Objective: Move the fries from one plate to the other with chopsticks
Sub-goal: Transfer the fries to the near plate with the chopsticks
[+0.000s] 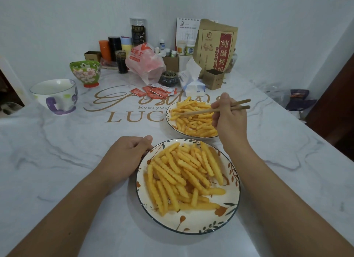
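Two floral plates of crinkle-cut fries stand on the white marble-look table. The near plate (191, 223) carries a large heap of fries (183, 172). The far plate (169, 123) holds a flatter layer of fries (193, 122). My right hand (229, 117) holds a pair of wooden chopsticks (201, 111), whose tips lie low over the far plate's fries at its left side; whether they pinch a fry I cannot tell. My left hand (124, 157) rests on the table with fingers curled under, its thumb touching the near plate's left rim.
A white mug with a purple handle (55, 96) and a green floral bowl (86, 73) stand at the left. Red sauce packets (155, 91), a tissue pack (191, 82), a plastic bag (143, 63), a small box (212, 78) and jars crowd the back.
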Tool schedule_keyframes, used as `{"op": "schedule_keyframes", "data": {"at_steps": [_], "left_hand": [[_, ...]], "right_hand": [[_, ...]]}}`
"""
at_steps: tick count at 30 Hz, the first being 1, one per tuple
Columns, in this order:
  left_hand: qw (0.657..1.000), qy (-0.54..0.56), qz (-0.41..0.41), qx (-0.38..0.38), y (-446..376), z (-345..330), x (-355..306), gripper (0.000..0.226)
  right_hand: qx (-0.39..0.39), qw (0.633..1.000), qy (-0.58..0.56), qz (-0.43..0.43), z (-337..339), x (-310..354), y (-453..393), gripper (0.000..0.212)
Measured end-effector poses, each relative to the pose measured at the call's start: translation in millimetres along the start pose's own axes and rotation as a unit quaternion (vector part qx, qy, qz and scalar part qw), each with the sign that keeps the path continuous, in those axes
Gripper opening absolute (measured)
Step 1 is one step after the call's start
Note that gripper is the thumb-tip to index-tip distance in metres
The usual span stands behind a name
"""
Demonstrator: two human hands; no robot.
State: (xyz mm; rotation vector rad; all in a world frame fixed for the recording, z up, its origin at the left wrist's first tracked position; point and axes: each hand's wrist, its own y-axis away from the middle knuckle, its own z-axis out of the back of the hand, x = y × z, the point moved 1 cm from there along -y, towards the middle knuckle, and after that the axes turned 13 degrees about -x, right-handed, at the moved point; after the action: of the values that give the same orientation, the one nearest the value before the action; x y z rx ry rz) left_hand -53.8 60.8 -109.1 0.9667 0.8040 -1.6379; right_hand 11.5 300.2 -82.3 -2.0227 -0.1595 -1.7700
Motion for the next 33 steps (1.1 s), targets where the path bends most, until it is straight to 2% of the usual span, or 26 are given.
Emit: {"op": "schedule_keyframes", "data": {"at_steps": [7, 11, 14, 18, 23, 26, 29, 31, 33], "left_hand": [[1.000, 0.004, 0.004, -0.005, -1, 0, 2, 0.050], [1.000, -0.011, -0.008, -0.003, -2, 2, 3, 0.051], [1.000, -0.006, -0.010, 0.002, -2, 1, 3, 0.051], [1.000, -0.006, -0.008, -0.004, -2, 1, 3, 0.050], [1.000, 0.005, 0.005, 0.002, -3, 0, 4, 0.050], [1.000, 0.016, 0.013, 0.000, -4, 0, 6, 0.049], [1.000, 0.006, 0.009, -0.003, -5, -1, 7, 0.049], [1.000, 0.002, 0.009, -0.002, -4, -1, 6, 0.049], [1.000, -0.002, 0.007, -0.003, -4, -1, 6, 0.050]], "right_hand": [[-0.069, 0.995, -0.061, -0.026, 10, 8, -5, 0.045], [-0.074, 0.988, -0.124, -0.048, 27, 24, -17, 0.047], [0.008, 0.973, -0.208, -0.098, 52, 35, -31, 0.054], [0.149, 0.966, -0.185, -0.102, 72, 39, -32, 0.051], [0.178, 0.976, -0.107, -0.064, 63, 40, -22, 0.058], [0.125, 0.978, -0.149, -0.075, 66, 43, -24, 0.057], [0.006, 0.975, -0.199, -0.096, 70, 39, -32, 0.055], [-0.076, 0.984, -0.148, -0.056, 71, 33, -36, 0.049], [-0.097, 0.992, -0.077, 0.005, 70, 28, -36, 0.040]]}}
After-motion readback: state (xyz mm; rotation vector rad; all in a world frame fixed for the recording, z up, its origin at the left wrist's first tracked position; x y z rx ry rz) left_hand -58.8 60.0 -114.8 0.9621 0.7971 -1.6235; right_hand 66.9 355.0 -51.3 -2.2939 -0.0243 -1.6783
